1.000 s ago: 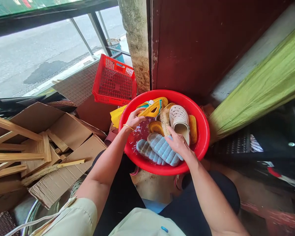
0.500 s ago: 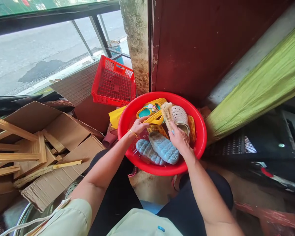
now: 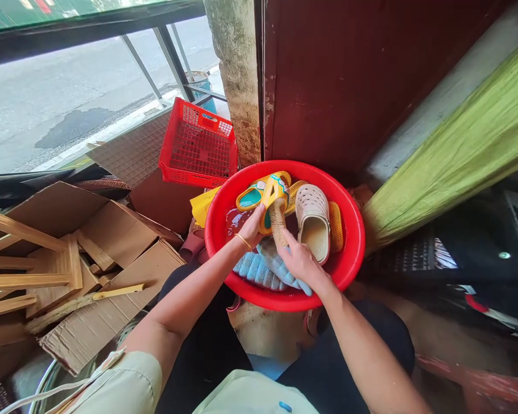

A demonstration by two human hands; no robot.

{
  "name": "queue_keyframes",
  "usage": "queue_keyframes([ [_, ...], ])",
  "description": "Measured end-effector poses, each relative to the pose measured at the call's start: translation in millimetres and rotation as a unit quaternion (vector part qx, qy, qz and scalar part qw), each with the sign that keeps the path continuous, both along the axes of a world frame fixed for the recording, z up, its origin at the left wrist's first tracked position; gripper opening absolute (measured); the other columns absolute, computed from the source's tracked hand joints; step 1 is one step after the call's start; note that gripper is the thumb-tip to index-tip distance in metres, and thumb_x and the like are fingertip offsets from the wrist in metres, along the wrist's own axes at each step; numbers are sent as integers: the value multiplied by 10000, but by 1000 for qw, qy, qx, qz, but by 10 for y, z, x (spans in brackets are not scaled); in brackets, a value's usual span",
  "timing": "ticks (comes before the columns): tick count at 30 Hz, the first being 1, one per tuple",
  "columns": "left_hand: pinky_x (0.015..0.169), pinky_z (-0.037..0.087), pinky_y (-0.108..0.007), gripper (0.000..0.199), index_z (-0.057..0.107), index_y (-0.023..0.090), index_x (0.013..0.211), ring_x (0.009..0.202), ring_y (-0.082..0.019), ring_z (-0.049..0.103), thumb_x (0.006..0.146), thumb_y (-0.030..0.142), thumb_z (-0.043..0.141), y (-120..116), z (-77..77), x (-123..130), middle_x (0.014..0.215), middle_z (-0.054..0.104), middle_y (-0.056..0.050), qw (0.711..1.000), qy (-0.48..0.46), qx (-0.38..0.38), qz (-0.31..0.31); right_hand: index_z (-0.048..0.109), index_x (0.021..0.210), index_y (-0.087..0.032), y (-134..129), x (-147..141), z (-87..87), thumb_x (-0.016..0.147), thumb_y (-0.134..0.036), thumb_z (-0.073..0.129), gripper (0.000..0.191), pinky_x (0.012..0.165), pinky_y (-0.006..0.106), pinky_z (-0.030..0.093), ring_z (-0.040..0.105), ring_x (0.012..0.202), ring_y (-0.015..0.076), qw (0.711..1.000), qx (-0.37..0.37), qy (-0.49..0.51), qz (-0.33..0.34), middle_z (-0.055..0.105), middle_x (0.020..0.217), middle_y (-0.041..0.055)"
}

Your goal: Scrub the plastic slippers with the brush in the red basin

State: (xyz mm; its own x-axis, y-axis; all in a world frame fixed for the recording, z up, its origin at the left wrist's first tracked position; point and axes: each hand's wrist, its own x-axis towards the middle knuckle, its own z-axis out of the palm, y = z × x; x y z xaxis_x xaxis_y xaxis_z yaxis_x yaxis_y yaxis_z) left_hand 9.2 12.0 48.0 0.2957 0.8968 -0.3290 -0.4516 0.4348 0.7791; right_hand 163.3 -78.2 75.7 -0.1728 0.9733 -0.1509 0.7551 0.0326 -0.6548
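Note:
My left hand (image 3: 254, 226) grips a yellow slipper (image 3: 278, 185) with a teal insole, tilted over the basin. In my right hand (image 3: 300, 257) is a scrub brush (image 3: 278, 221), its bristles against the slipper's inside. Both hands are above a red basin (image 3: 356, 230) with water in it. A beige clog (image 3: 313, 202) lies right of the brush, opening toward me. Blue shoes (image 3: 259, 269) lie sole up at the near side, partly hidden by my right hand. Another yellow slipper (image 3: 249, 198) rests at the far left of the basin.
A red plastic crate (image 3: 198, 144) stands behind the basin at the left. Cardboard (image 3: 112, 293) and wooden pieces (image 3: 34, 276) fill the left side. A dark red panel (image 3: 328, 80) rises behind the basin. Green-yellow cloth (image 3: 453, 138) hangs at the right.
The yellow slipper in my left hand has turned so its teal inside shows. The brush has moved left and down, away from the clog, onto the slipper.

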Motion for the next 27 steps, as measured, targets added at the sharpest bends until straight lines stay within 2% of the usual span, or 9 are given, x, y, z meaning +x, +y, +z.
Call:
queue_keyframes([
  [3, 554, 546, -246, 585, 645, 233, 1336, 742, -173, 689, 870, 576, 732, -163, -41, 128, 1092, 749, -71, 997, 45, 45, -34, 445, 1550, -198, 264, 68, 13, 980, -325, 483, 585, 567, 267, 547, 724, 682, 205, 990, -34, 91, -104, 762, 977, 83],
  [5, 596, 560, -262, 591, 650, 239, 1333, 807, -193, 696, 855, 574, 740, -179, -80, 153, 1144, 741, -72, 994, 79, 70, -33, 485, 1491, -196, 361, 75, 33, 974, -337, 489, 536, 437, 240, 478, 634, 500, 156, 980, -59, 143, -126, 720, 861, 39],
  [8, 838, 590, -323, 554, 675, 218, 1289, 1071, -256, 684, 865, 571, 712, -51, -137, 60, 1256, 717, -73, 984, 136, 110, 29, 528, 1420, -214, 298, 25, 96, 968, -323, 506, 465, 388, 202, 418, 528, 393, 99, 970, -105, 204, -75, 640, 739, -33],
  [10, 1000, 542, -347, 511, 701, 198, 1229, 1227, -279, 626, 873, 565, 694, 75, -149, -66, 1319, 695, -72, 972, 183, 132, 73, 562, 1391, -232, 156, 3, 165, 960, -302, 523, 438, 390, 183, 406, 503, 390, 82, 962, -162, 220, -5, 610, 698, -58],
  [13, 1057, 504, -348, 509, 727, 184, 1172, 1272, -286, 602, 866, 588, 678, 219, -86, -269, 1307, 701, -76, 957, 234, 141, 95, 613, 1377, -264, -53, 87, 298, 943, -290, 565, 437, 401, 167, 404, 510, 443, 77, 951, -214, 209, 80, 639, 733, -50],
  [16, 985, 535, -347, 562, 732, 193, 1203, 1199, -288, 648, 802, 585, 749, 265, 50, -422, 1257, 726, -77, 966, 210, 145, 26, 571, 1461, -262, -138, 350, 436, 948, -310, 589, 516, 409, 160, 406, 514, 471, 76, 948, -233, 208, 64, 659, 758, -39],
  [19, 940, 543, -345, 589, 758, 181, 1156, 1109, -283, 686, 712, 557, 848, 244, 160, -503, 1176, 756, -88, 972, 185, 133, -54, 506, 1526, -201, -149, 706, 545, 950, -353, 622, 607, 415, 171, 421, 533, 454, 83, 930, -271, 242, 60, 677, 747, -24],
  [23, 912, 548, -362, 555, 791, 168, 1058, 1059, -292, 697, 682, 570, 869, 212, 198, -517, 1084, 776, -102, 969, 193, 125, -89, 470, 1549, -173, -206, 1026, 610, 931, -392, 676, 687, 413, 183, 437, 567, 444, 88, 895, -297, 320, 84, 721, 807, 8],
  [27, 927, 550, -396, 531, 793, 149, 1079, 1059, -303, 706, 688, 497, 880, 239, 210, -508, 1075, 772, -120, 972, 169, 128, -100, 489, 1525, -140, -256, 1112, 622, 909, -417, 694, 706, 386, 185, 427, 565, 411, 90, 879, -292, 370, 73, 735, 799, 31],
])
